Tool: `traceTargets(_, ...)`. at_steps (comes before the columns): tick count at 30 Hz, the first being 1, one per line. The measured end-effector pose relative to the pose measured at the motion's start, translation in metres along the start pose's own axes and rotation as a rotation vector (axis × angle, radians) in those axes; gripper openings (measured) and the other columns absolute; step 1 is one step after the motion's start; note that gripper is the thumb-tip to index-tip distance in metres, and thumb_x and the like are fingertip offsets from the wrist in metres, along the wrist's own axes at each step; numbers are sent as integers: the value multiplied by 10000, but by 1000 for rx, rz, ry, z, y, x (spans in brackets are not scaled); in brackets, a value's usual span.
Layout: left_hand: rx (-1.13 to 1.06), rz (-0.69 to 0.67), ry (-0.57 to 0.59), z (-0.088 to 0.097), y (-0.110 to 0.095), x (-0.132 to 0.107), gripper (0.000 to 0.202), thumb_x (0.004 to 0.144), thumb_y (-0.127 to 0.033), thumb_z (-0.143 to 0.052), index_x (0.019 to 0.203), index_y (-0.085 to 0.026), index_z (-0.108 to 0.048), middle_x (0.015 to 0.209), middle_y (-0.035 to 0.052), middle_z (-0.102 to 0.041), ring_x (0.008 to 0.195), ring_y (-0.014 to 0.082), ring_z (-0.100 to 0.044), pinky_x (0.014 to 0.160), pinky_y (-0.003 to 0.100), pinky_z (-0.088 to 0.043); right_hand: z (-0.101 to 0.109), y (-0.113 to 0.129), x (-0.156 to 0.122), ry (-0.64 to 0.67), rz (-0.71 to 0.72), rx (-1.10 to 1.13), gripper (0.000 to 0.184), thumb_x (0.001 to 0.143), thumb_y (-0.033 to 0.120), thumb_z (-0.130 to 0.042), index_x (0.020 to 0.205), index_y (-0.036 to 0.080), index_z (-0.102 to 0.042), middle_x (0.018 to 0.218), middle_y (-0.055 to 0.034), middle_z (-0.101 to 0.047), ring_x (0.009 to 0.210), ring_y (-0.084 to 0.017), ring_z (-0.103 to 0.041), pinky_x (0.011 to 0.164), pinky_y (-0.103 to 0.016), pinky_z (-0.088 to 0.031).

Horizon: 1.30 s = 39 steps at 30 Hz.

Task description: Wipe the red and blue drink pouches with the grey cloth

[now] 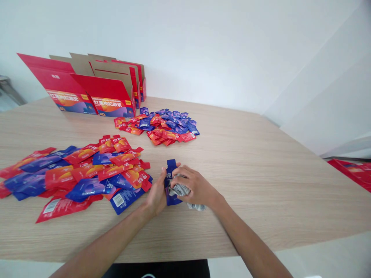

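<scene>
My left hand [155,197] and my right hand [193,186] meet over the near middle of the wooden table [261,185]. Together they hold a small stack of foil sachets; the top blue sachet [170,170] stands upright between them. My left hand presses against the stack's left edge, fingers together. My right hand curls over it, and silver-backed sachets [179,190] show under its fingers. A spread of red and blue sachets [84,173] lies just left of my left hand.
A second pile of red and blue sachets [162,126] lies farther back, mid-table. Open red cardboard boxes [95,90] stand at the back left against the white wall. More red packaging [352,172] lies beyond the table's right edge.
</scene>
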<state>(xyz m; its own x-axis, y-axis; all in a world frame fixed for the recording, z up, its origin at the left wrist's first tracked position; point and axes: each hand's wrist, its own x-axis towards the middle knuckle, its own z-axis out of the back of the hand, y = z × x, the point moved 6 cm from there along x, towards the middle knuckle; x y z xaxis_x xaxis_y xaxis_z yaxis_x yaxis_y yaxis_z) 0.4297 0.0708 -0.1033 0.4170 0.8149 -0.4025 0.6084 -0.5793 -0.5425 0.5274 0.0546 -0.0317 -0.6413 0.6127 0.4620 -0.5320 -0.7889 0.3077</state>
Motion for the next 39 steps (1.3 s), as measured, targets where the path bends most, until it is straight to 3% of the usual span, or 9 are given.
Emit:
traceTargets(5,0,-50,34,3,-5,5,538,1000,-523,-508,1404,-180,-601,1069,80,-773,979,210,-746,882,337,-625,-9,8,0,79,88,17,283,744,221,-841,969,232,-669,1135,-57,-655,1000,-214,-621,922,-352,-546)
traceTargets(9,22,-69,-21,3,-1,3,459,995,-466,-556,1266,-118,-683,1119,118,-768,1056,227,-730,958,344,-593,1,-2,-1,-64,-25,-43,268,771,189,-799,994,236,-657,1115,-65,-644,1042,-241,-612,928,-381,-549)
traceTargets(15,5,-34,-33,-7,7,-3,387,1060,-354,-426,1104,-101,-715,1170,131,-758,1131,220,-709,1021,345,-557,16,-18,-5,-247,-196,-95,260,783,127,-735,1003,235,-648,1124,-87,-621,1023,-254,-610,895,-401,-547)
traceTargets(18,10,-18,-74,-5,6,-3,386,1059,-361,-427,1059,-106,-716,1076,120,-775,1039,212,-737,931,325,-598,12,-16,-3,-181,-158,-82,252,795,164,-763,1008,237,-650,1127,-86,-625,1022,-253,-607,896,-399,-548)
traceTargets(24,12,-14,-92,7,2,4,398,1015,-447,-519,1053,-104,-717,814,84,-751,711,177,-732,693,278,-628,-10,2,-1,70,55,35,261,763,197,-818,972,235,-666,1136,-52,-649,1056,-225,-618,1016,-383,-517)
traceTargets(28,43,-8,-85,7,0,4,426,1008,-476,-523,1014,-93,-710,818,94,-748,709,181,-734,690,278,-627,-16,7,1,101,87,42,258,762,224,-831,964,232,-671,1152,-55,-652,1032,-220,-612,988,-368,-523)
traceTargets(31,60,-27,-115,5,-1,1,412,1035,-429,-480,980,-91,-708,936,123,-772,830,184,-752,783,274,-622,-11,3,2,28,4,-13,276,769,208,-822,993,228,-662,1137,-68,-639,1045,-238,-598,1013,-403,-513)
traceTargets(35,72,-43,-97,-1,2,-1,401,1061,-377,-423,1036,-102,-715,1067,130,-776,1018,200,-739,917,303,-592,4,-10,0,-130,-170,-98,269,788,170,-784,1016,230,-655,1137,-87,-625,1031,-262,-593,913,-409,-543)
traceTargets(39,175,-67,-47,0,6,0,361,1022,-408,-516,1142,-124,-705,1178,130,-756,1097,227,-715,977,352,-564,21,-20,-6,-296,-265,-115,242,804,135,-720,1005,254,-654,1119,-77,-613,1022,-258,-599,905,-406,-536)
